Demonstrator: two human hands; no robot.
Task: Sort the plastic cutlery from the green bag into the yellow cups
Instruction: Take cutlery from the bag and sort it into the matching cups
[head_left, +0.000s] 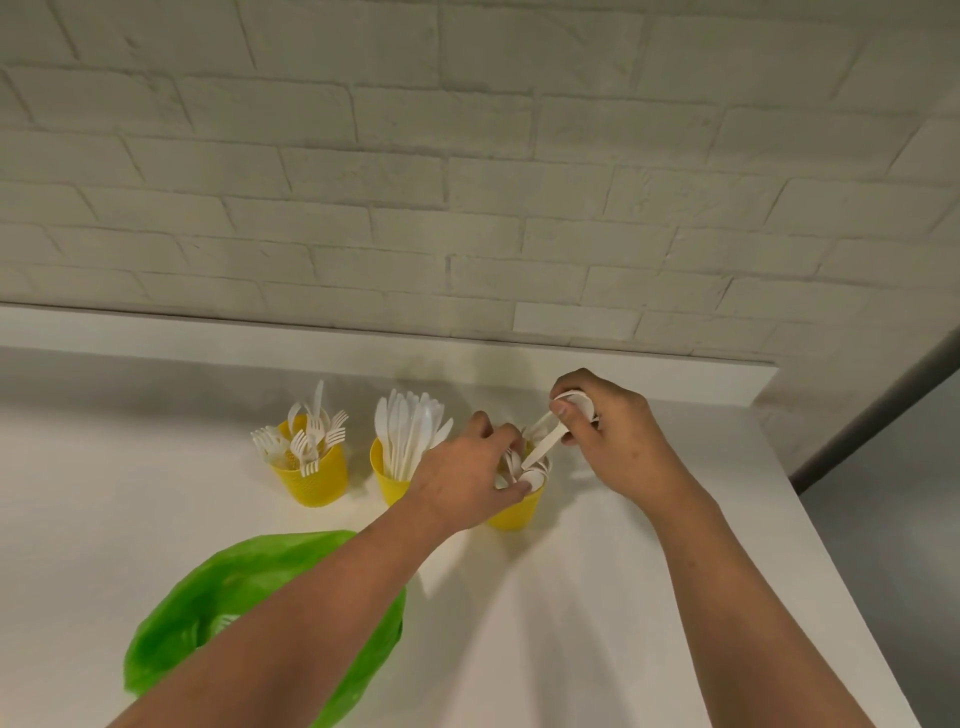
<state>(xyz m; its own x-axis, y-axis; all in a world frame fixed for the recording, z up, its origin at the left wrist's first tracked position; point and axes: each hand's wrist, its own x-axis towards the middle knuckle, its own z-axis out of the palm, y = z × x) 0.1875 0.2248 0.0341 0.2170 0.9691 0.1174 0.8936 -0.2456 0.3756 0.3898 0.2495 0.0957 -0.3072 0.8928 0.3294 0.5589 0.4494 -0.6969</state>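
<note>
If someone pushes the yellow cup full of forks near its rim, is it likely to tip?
Probably. The fork cup narrows toward its base and looks like thin plastic, so likely light. Its forks stand tall and lean outward, so it may be top-heavy.

Worktop (597, 597): plain white.
Wall (467, 156): brick pattern, painted white.
Cups (317, 480): all three plain yellow.
Forks (311, 431), Knives (408, 426), Spoons (540, 447): white, no print.
Bag (234, 587): bright green, a little see-through, at the front edge of the Worktop.
</note>
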